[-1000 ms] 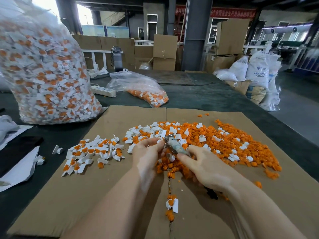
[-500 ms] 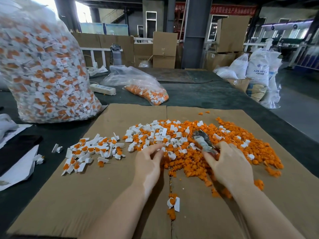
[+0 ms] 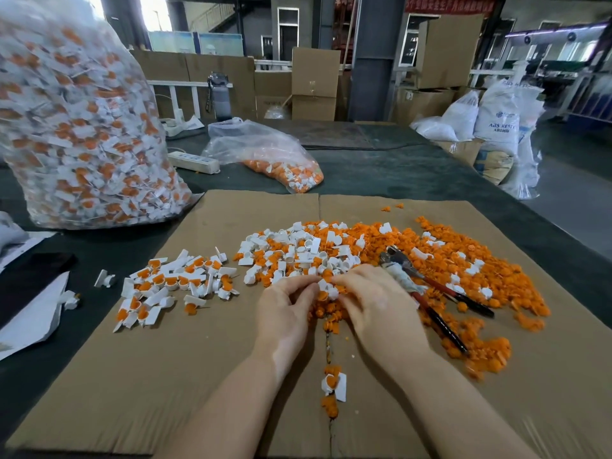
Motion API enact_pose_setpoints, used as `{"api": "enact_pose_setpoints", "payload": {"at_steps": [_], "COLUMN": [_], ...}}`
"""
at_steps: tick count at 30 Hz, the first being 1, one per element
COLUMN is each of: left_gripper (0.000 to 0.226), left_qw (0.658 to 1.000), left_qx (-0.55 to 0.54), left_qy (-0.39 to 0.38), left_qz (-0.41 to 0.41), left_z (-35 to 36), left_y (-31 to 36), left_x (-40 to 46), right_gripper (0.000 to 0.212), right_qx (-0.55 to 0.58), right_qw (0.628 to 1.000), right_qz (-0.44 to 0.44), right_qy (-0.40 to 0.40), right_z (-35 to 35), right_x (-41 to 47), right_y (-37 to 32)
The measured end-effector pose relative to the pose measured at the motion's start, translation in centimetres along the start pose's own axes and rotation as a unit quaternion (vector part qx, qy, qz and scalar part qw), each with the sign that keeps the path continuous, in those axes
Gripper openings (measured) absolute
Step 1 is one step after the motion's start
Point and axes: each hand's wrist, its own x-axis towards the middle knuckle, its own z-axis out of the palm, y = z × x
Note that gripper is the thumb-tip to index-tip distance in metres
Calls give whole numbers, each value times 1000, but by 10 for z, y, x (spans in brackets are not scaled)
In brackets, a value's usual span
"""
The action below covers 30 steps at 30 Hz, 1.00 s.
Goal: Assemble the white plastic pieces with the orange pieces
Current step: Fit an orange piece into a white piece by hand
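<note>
At the near edge of the mixed pile (image 3: pixel 364 260) on the cardboard sheet (image 3: pixel 165 376): left hand (image 3: pixel 284 313) and right hand (image 3: pixel 374 303) pinch one white plastic piece (image 3: pixel 326 288) together. Light, stiff; best taken by its flat tab.

"ABS RESIN" in blue print on a white sack (image 3: pixel 496 122); red banner (image 3: pixel 450 1) characters too blurred.

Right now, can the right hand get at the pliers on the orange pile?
Probably yes: the pliers lie uncovered beside the right hand, nothing between them, though its fingers are busy pinching a white piece.
</note>
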Motion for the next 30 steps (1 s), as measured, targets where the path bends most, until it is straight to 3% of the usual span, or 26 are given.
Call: {"api": "enact_pose_setpoints", "payload": {"at_steps": [4, 7, 13, 30], "left_gripper": [29, 41, 34, 31], "left_qw": [997, 997, 998, 988], "left_qx": [-62, -38, 7, 133], "left_qy": [-39, -70, -54, -39], "left_qz": [-22, -4, 11, 61], "left_z": [-6, -5, 0, 4], "left_y": [0, -2, -5, -4], "left_x": [-4, -5, -5, -10], "right_gripper": [7, 4, 6, 11], "right_qx": [47, 80, 99, 50], "right_qw": [998, 995, 990, 995], "right_qz": [4, 24, 40, 2], "right_qy": [35, 54, 93, 87], "right_z": [11, 13, 11, 12], "right_x": [-3, -5, -11, -13], "right_y": [-9, -9, -6, -9]}}
